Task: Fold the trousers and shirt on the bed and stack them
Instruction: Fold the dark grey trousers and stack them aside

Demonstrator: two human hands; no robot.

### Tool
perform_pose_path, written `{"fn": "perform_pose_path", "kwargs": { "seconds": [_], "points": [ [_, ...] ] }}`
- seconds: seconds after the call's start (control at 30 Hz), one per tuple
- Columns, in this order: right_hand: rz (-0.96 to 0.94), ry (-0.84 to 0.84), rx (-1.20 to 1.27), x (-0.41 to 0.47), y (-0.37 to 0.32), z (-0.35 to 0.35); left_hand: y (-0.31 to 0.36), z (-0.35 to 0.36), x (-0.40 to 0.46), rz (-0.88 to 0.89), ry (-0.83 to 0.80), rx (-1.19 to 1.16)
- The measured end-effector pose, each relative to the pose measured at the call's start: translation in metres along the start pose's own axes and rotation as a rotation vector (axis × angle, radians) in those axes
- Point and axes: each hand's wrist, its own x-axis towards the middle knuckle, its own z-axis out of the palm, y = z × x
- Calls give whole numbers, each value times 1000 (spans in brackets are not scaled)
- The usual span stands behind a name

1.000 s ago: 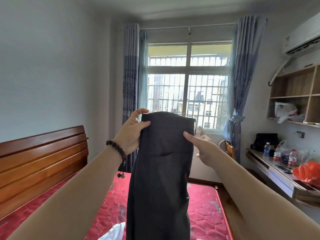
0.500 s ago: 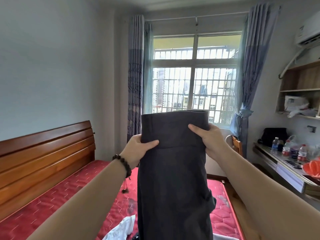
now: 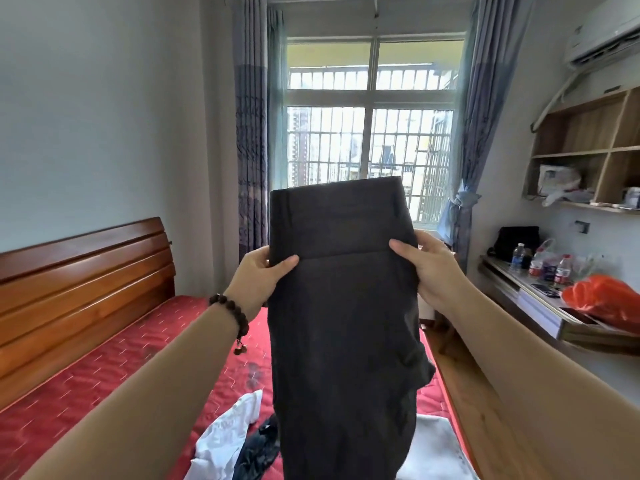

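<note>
Head view: held trousers [image 3: 343, 306] up over the bed [image 3: 104, 386], left hand [image 3: 258, 277] and right hand [image 3: 427, 268] gripping the sides. Shirt [image 3: 225, 441] crumpled below, unfolded; stacking not started.

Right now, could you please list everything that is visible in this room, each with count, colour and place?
trousers: 1, dark grey, held up over the bed
white garment: 1, white, crumpled on the bed
bed: 1, red mattress, wooden headboard, left
window: 1, barred, centre back
curtains: 2, blue-grey, beside the window
desk: 1, wooden, right
bottles: several, clear, on the desk
orange bag: 1, on the desk
shelf: 1, wooden, right wall
air conditioner: 1, white, top right
left hand: grips the trousers' left edge, beaded bracelet
right hand: grips the right edge
</note>
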Motion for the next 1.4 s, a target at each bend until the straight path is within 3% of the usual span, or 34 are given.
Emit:
{"fn": "perform_pose_path", "kwargs": {
  "seconds": [0.17, 0.4, 0.7, 0.83, 1.1, 1.4],
  "points": [
    [-46, -29, -97, -44, -25, -12, 25, 16, -49, 60, 51, -70],
    [23, -104, -44, -108, -54, -39, 61, 33, -117, 94, 89, -82],
    [-18, -98, -33, -119, -69, -38, 75, 39, -132, 56, 149, -43],
    [-5, -88, -152, -119, -39, -49, 45, 38, -128, -13, 175, 151],
    [143, -45, -237, -88, 55, -70, -48, 27, -96, -165, 108, 158],
    [361, 30, -293, -7, 239, -58, -230, -30, -4, -379, 90, 166]
  ]
}}
